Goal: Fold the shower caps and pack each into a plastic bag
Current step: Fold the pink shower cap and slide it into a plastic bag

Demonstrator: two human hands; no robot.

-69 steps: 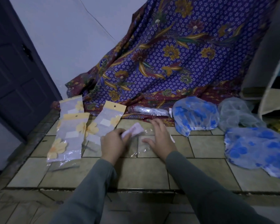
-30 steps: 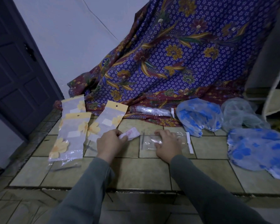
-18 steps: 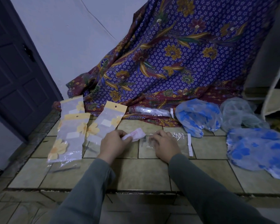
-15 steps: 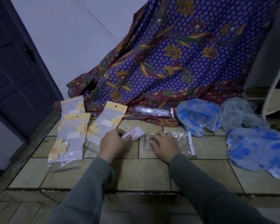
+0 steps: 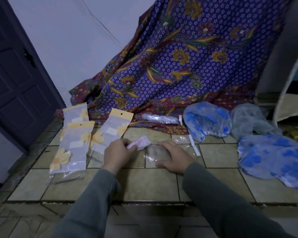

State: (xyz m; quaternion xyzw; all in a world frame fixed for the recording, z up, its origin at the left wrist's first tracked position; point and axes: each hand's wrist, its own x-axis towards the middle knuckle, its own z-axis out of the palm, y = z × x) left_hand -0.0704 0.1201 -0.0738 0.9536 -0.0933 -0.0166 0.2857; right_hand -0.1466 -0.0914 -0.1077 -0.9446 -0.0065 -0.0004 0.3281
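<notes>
A: Ok, status on hands?

B: Left hand at frame centre, fingers curled, pinching small folded pink-white shower cap by its left end. Cap lifted just off the tiled floor, tilted up to the right.

A: Right?

B: Right hand just right of centre, fingers spread and fairly straight, pressing flat on clear plastic bag. Thumb at bag's lower edge. Not gripping, only holding down.

A: Bag mouth toward the cap?

B: Cannot tell. Bag's left edge just beside the cap, white strip on its right end, past the fingers. Cap outside the bag.

A: Remaining stock?

B: Right side of frame: blue-flowered shower cap unfolded at centre right, pale translucent cap just right of it, larger blue-flowered cap spread at right edge. All loose on the floor, well apart from hands.

A: Packed ones?

B: Left of centre: three yellow-header packets with yellow flowers. Large packet nearest lower left, second packet behind it, third packet overlapping to the right, just beside left hand. Rolled clear bundle lying on hem of patterned cloth, upper centre.

A: Surroundings?

B: Dark door at left edge, pale wall upper left, cloth draped from top right down to the floor. Grey sleeves on both arms at bottom
</notes>
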